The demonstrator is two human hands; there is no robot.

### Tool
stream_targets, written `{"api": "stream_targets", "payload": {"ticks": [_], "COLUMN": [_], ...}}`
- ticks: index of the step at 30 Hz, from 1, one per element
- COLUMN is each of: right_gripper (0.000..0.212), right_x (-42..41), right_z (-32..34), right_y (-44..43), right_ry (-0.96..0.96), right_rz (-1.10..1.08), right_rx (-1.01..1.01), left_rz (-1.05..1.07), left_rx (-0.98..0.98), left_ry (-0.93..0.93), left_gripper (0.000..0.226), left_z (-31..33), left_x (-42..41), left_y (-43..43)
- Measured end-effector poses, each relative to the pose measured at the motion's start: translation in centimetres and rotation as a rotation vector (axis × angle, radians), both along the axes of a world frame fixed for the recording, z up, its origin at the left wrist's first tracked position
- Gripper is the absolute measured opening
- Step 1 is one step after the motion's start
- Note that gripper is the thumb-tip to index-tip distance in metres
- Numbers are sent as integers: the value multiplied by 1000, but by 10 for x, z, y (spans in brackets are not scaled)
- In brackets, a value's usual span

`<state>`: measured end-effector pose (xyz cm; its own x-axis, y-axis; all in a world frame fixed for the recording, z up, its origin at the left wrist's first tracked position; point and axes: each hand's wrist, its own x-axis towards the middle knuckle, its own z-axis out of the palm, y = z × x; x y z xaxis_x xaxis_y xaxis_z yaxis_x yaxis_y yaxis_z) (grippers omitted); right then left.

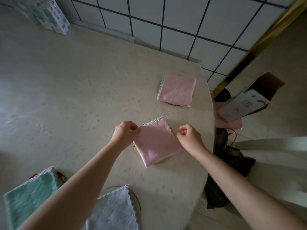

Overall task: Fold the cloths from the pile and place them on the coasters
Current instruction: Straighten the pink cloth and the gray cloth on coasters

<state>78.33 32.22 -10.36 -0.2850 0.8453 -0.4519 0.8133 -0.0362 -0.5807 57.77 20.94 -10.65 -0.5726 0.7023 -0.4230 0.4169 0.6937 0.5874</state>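
**Pink cloth between two hands**

We saw a folded pink cloth lying on a round coaster on the table, between our hands. Nearly square, it sat tilted, its scalloped edge pointing toward the tiled wall. Our left hand pinched its left corner. Our right hand, fingers curled, was just beside its right edge; contact was unclear.

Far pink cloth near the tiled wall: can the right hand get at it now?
Probably yes: the right hand looks empty, and only bare table lies between it and the far pink cloth.
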Motion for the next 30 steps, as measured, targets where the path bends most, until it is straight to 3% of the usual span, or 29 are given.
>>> {"api": "stream_targets", "payload": {"ticks": [5,13,24,27,30], "right_gripper": [31,24,12,13,14], "right_x": [7,7,-1,-11,-21], "right_z": [-4,-6,0,3,3], "right_y": [-41,-54,-22,-11,-5], "right_ry": [-71,-32,63,78,64], "right_rz": [-166,-425,-292,-189,-105], "right_rx": [-40,-88,41,76,86], "left_rz": [-53,-24,288,311,202], "left_rx": [21,4,50,46,38], "left_ry": [-19,-75,-373,-347,-164], "left_gripper": [23,19,14,15,15], "left_z": [2,2,-5,-4,-4], "left_x": [-1,-4,19,33,46], "left_y": [-11,-18,-50,-65,-78]}}
